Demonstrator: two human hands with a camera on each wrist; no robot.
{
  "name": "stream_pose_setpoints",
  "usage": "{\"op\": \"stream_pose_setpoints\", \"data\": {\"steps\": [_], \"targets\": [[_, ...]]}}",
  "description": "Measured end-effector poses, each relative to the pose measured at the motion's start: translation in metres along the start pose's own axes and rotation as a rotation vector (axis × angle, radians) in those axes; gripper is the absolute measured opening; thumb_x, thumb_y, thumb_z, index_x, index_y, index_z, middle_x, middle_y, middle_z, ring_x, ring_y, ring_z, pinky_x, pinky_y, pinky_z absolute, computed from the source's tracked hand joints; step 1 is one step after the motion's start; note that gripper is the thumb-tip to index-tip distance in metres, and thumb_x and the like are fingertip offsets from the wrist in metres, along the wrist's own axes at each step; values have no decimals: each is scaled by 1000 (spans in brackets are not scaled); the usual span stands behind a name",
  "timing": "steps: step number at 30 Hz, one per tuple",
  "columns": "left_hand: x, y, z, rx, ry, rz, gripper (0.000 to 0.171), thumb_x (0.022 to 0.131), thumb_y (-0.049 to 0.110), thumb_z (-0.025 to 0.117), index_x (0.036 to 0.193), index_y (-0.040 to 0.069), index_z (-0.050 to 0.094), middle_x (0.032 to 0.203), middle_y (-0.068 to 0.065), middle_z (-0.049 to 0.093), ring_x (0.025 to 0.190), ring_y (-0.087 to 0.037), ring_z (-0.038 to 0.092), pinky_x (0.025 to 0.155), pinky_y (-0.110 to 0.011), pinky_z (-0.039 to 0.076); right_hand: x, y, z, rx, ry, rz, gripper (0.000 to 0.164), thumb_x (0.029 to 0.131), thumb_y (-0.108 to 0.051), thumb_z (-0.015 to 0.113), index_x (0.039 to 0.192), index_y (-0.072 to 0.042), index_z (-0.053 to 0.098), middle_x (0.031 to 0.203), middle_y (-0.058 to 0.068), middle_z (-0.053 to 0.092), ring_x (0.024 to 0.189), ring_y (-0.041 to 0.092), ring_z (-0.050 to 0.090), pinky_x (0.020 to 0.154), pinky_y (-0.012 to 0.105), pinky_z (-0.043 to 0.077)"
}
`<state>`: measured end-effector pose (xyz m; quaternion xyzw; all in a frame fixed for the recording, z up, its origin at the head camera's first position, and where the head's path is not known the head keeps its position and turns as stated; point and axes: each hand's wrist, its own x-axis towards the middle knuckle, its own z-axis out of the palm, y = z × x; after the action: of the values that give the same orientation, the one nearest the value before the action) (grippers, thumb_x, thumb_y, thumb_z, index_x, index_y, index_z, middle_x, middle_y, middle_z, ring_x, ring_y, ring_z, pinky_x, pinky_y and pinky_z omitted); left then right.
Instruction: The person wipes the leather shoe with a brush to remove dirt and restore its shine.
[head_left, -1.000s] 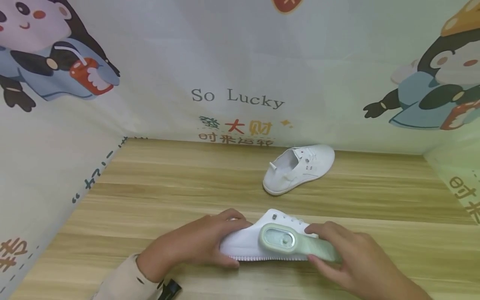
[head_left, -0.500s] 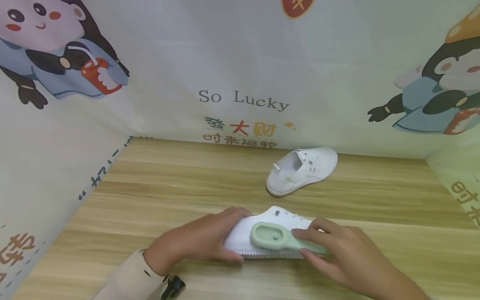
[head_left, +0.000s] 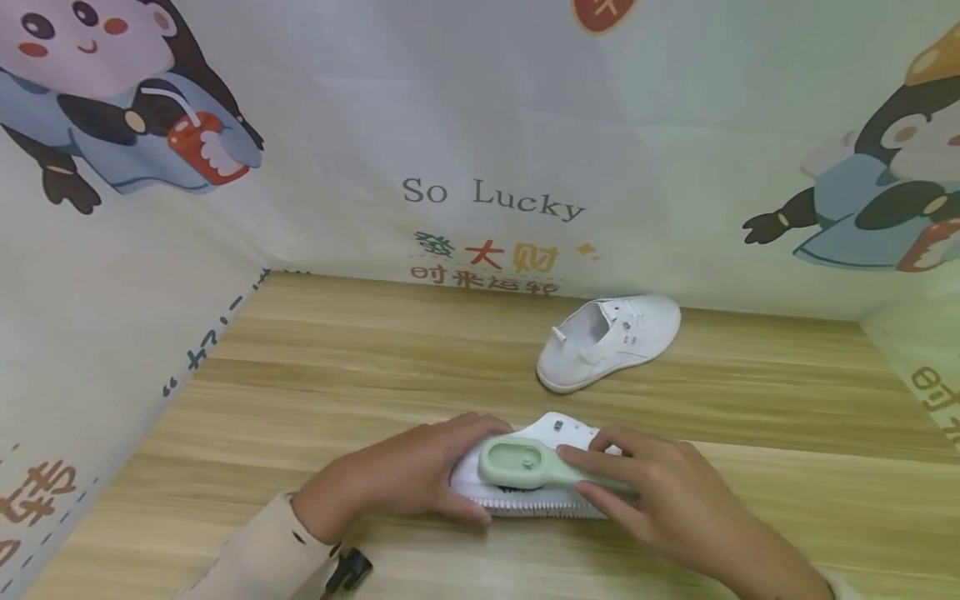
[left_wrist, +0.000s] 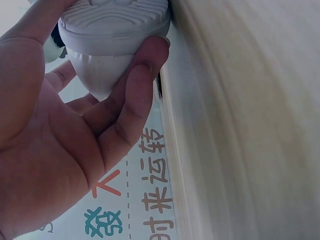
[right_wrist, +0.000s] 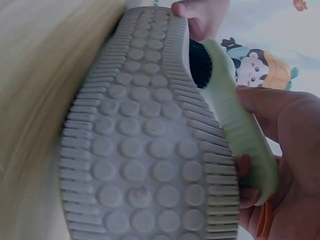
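Note:
A white sneaker (head_left: 573, 432) lies on its side on the wooden tabletop, its studded sole (right_wrist: 145, 135) toward the person. My left hand (head_left: 408, 471) grips it around the heel (left_wrist: 100, 65), thumb on the sole side and fingers over the far side. With my right hand (head_left: 660, 492) I hold a pale green brush (head_left: 513, 463) by its handle. Its dark bristles (right_wrist: 200, 62) press against the sneaker's upper near the heel. The brush head has an oval recess on top. Part of the toe is hidden behind my right hand.
A second white sneaker (head_left: 607, 343) stands upright near the back wall, toe pointing right. Printed cloth walls (head_left: 337, 125) enclose the wooden tabletop (head_left: 375, 350) at the back and sides. A small black object (head_left: 351, 572) sits by the left sleeve.
The brush in my right hand has moved left along the sneaker's side toward the heel. My left hand keeps its grip on the heel. The head view has shifted slightly.

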<state>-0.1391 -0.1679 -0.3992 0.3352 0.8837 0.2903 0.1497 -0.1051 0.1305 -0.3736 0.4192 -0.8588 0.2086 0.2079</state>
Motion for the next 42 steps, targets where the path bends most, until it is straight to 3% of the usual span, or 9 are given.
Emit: {"op": "stream_pose_setpoints", "data": {"steps": [3, 8, 15, 22, 28, 32, 35, 38, 42], "targets": [[-1, 0, -1, -6, 1, 0, 86, 74, 46, 86, 146, 35, 41, 139, 14, 52, 118, -6, 54, 101, -34, 46, 1, 1, 2, 15, 8, 1, 27, 94, -36, 70, 118, -25, 75, 95, -14, 62, 63, -9, 42, 56, 7, 35], [0, 0, -3, -6, -7, 17, 81, 74, 44, 87, 142, 43, 43, 135, 19, 52, 115, -5, 54, 97, -32, 47, 1, 2, -7, 22, -66, 70, 33, 84, -25, 80, 117, -25, 75, 94, -16, 62, 65, -9, 43, 58, 9, 38], [0, -2, -4, 18, -7, -1, 79, 76, 45, 85, 143, 37, 45, 138, 17, 51, 115, -6, 55, 97, -30, 47, 1, 5, -18, 87, -159, 130, 31, 86, -21, 78, 118, -23, 75, 92, -17, 62, 65, -9, 42, 57, 13, 39], [1, -4, -2, -19, 21, -17, 79, 75, 46, 86, 141, 30, 46, 139, 11, 47, 113, -9, 56, 95, -30, 48, 0, 2, -9, 89, -98, 79, 33, 85, -22, 80, 117, -22, 76, 92, -16, 61, 64, -11, 43, 59, 9, 38], [3, -8, 1, -66, 41, -28, 82, 73, 55, 84, 140, 24, 46, 140, 6, 42, 117, -10, 53, 100, -33, 47, -1, -1, 4, 55, -6, 22, 28, 96, -40, 66, 116, -23, 76, 94, -14, 62, 60, -10, 42, 57, 8, 35], [4, -8, 1, -114, 1, -57, 86, 71, 54, 86, 139, 19, 46, 130, 4, 51, 111, -11, 55, 97, -31, 47, -1, -4, 11, 49, 20, -11, 36, 100, -46, 55, 116, -22, 76, 95, -14, 61, 61, -7, 43, 58, 7, 36], [4, -8, 0, -146, -30, -72, 82, 72, 53, 86, 136, 20, 45, 117, 6, 60, 100, -9, 58, 90, -28, 47, 0, -6, 13, 31, 30, -17, 36, 101, -46, 54, 118, -23, 75, 95, -14, 61, 62, -6, 45, 58, 8, 36], [4, -7, 0, -173, -49, -80, 80, 73, 51, 85, 135, 23, 44, 111, 7, 63, 95, -7, 60, 87, -27, 47, 0, -8, 10, 17, 11, 3, 33, 100, -45, 57, 118, -25, 75, 95, -15, 62, 62, -7, 44, 57, 8, 36], [4, -7, 0, -197, -61, -91, 79, 74, 51, 85, 136, 26, 44, 114, 7, 63, 97, -8, 60, 87, -26, 47, -2, -7, 0, -8, -52, 49, 29, 92, -36, 72, 119, -26, 74, 95, -15, 62, 63, -8, 42, 56, 11, 37]]}}
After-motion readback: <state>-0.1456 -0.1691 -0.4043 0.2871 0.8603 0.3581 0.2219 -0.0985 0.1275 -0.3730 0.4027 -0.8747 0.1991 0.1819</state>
